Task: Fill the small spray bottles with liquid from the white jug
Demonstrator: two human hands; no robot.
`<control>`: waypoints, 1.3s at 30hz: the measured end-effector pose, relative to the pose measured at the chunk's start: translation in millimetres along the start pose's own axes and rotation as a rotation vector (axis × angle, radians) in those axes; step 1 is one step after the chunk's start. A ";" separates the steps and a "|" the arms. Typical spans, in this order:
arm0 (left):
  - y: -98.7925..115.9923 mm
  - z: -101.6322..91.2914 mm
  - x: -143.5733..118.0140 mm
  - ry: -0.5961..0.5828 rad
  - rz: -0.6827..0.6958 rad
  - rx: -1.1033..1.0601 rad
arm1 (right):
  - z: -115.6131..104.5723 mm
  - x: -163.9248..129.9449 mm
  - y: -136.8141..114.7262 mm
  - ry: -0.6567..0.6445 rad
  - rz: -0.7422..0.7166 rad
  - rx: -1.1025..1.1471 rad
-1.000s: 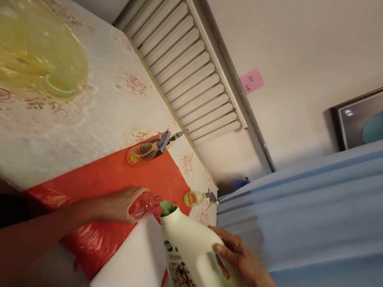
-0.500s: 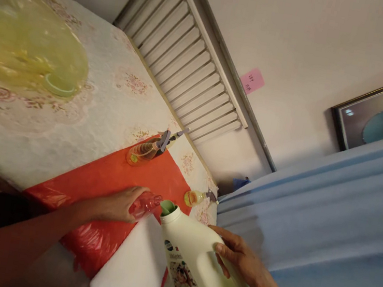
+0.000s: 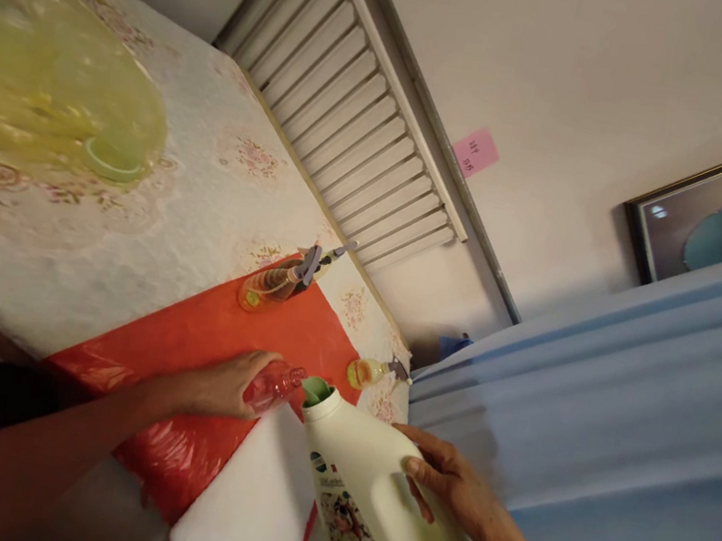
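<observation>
My left hand (image 3: 218, 387) grips a small clear pink bottle (image 3: 273, 385) standing on a red plastic sheet (image 3: 212, 333). My right hand (image 3: 455, 494) holds a big white jug (image 3: 364, 502) by its handle, tilted so its green spout (image 3: 315, 389) sits right beside the pink bottle's mouth. A white cloth (image 3: 257, 498) lies under the two of them.
Two spray bottles stand on the table: an orange one (image 3: 276, 282) on the red sheet and a yellow one (image 3: 372, 371) near the far corner. A yellow translucent bag (image 3: 46, 84) lies at the left on the floral tablecloth (image 3: 159, 191). Blue fabric (image 3: 623, 398) fills the right.
</observation>
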State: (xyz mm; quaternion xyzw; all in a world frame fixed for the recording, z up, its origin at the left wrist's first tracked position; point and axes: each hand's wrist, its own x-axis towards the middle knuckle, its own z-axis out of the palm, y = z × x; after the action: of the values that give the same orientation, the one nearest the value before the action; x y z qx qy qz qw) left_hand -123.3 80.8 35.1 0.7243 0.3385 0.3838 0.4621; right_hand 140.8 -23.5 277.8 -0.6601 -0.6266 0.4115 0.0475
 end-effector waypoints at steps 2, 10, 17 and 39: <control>-2.3 0.7 0.3 0.002 0.003 0.003 | 0.2 0.1 -0.5 0.003 0.003 0.002; -16.0 4.5 2.3 -0.023 0.011 0.007 | 0.0 0.3 -1.0 0.005 0.012 -0.009; -0.4 0.3 0.6 0.036 0.025 -0.006 | -0.6 -0.3 -0.7 0.007 0.013 -0.026; 1.0 -0.8 -0.6 0.013 -0.003 -0.012 | -2.9 0.6 -1.3 -0.007 -0.002 -0.037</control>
State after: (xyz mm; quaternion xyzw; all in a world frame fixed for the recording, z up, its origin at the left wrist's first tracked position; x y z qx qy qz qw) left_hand -124.2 80.3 36.1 0.7185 0.3404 0.3898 0.4646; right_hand 141.4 -21.3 280.1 -0.6588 -0.6349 0.4022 0.0335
